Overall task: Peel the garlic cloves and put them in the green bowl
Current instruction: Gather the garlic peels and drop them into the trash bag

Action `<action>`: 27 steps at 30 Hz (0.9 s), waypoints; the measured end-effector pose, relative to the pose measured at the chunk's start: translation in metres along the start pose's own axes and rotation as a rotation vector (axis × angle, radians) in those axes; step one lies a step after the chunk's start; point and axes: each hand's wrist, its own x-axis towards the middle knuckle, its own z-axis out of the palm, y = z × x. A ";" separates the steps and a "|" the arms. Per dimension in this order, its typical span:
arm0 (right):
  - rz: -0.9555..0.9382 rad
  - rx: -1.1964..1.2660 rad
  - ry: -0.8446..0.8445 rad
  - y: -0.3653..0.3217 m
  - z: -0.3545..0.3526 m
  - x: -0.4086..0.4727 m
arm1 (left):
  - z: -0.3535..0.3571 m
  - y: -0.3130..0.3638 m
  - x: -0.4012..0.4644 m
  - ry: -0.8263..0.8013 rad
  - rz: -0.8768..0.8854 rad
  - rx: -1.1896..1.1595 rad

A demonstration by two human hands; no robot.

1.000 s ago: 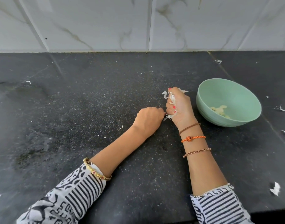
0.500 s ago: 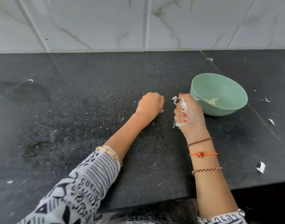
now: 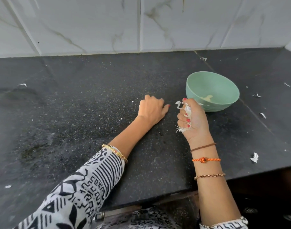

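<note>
right hand (image 3: 193, 120) is fisted tight around a wad of garlic skins (image 3: 186, 113), just beside the green bowl (image 3: 212, 90), peeled cloves (image 3: 206, 97) lying inside. left hand (image 3: 152, 109) sits knuckles-up on the dark bench (image 3: 75, 113), fingers curled, grip contents hidden.
</note>
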 end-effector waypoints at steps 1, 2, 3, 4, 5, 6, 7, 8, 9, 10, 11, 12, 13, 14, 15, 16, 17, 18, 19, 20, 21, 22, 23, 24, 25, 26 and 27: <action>0.001 -0.004 0.000 0.000 0.000 -0.001 | 0.001 -0.001 0.000 0.007 -0.019 -0.005; 0.001 -0.007 0.002 0.000 0.000 -0.002 | 0.003 -0.002 0.001 0.017 -0.028 -0.009; 0.002 -0.008 0.005 0.000 0.000 -0.003 | 0.003 -0.003 0.003 0.029 -0.025 -0.015; 0.004 -0.007 0.010 0.000 -0.001 -0.003 | 0.004 -0.003 0.003 0.034 -0.018 -0.026; 0.008 -0.004 0.014 0.000 -0.001 -0.003 | 0.003 -0.003 0.004 0.037 -0.004 -0.042; 0.013 0.004 0.019 0.000 -0.002 -0.004 | 0.002 -0.003 0.004 0.037 0.016 -0.052; 0.019 0.013 0.025 0.000 -0.003 -0.004 | 0.001 -0.002 0.004 0.040 0.041 -0.045; 0.025 0.020 0.031 0.000 -0.003 -0.005 | 0.000 -0.001 0.003 0.036 0.066 -0.021; 0.030 0.023 0.037 0.001 -0.003 -0.006 | -0.002 0.000 0.002 0.027 0.088 0.008; 0.034 0.023 0.040 0.001 -0.003 -0.007 | -0.003 0.001 0.000 0.015 0.104 0.030; 0.038 0.023 0.040 0.002 -0.003 -0.009 | -0.004 0.001 -0.001 0.006 0.114 0.044; 0.042 0.020 0.039 0.003 -0.003 -0.011 | -0.004 0.001 -0.002 -0.001 0.117 0.051; 0.044 0.014 0.036 0.004 -0.003 -0.012 | -0.004 0.001 -0.003 -0.005 0.113 0.053; 0.045 0.004 0.035 0.005 -0.003 -0.014 | -0.003 0.001 -0.005 -0.004 0.104 0.045; 0.048 -0.007 0.033 0.005 -0.004 -0.017 | -0.003 0.002 -0.008 -0.006 0.095 0.036; 0.053 -0.014 0.034 0.006 -0.005 -0.019 | -0.003 0.002 -0.011 -0.008 0.087 0.021; 0.060 -0.019 0.035 0.006 -0.006 -0.022 | -0.002 0.002 -0.015 -0.007 0.075 0.004; 0.068 -0.022 0.036 0.007 -0.008 -0.025 | -0.002 0.001 -0.019 -0.008 0.061 -0.014; 0.075 -0.026 0.035 0.008 -0.009 -0.028 | -0.003 0.001 -0.024 -0.005 0.047 -0.030; 0.080 -0.028 0.032 0.009 -0.011 -0.031 | -0.003 0.001 -0.029 -0.002 0.033 -0.046; 0.084 -0.026 0.027 0.011 -0.013 -0.035 | -0.003 0.001 -0.035 -0.003 0.020 -0.058; 0.089 -0.022 0.019 0.014 -0.015 -0.038 | -0.004 0.001 -0.042 -0.007 0.008 -0.071; 0.095 -0.018 0.010 0.016 -0.017 -0.042 | -0.006 0.002 -0.051 -0.016 -0.008 -0.080; 0.101 -0.015 -0.001 0.019 -0.019 -0.045 | -0.008 0.003 -0.060 -0.023 -0.026 -0.094; 0.111 -0.011 -0.015 0.022 -0.020 -0.048 | -0.011 0.005 -0.070 -0.038 -0.053 -0.106; 0.123 -0.010 -0.032 0.025 -0.022 -0.051 | -0.014 0.006 -0.083 -0.052 -0.086 -0.136; 0.137 -0.010 -0.055 0.028 -0.023 -0.055 | -0.020 0.009 -0.096 -0.080 -0.121 -0.173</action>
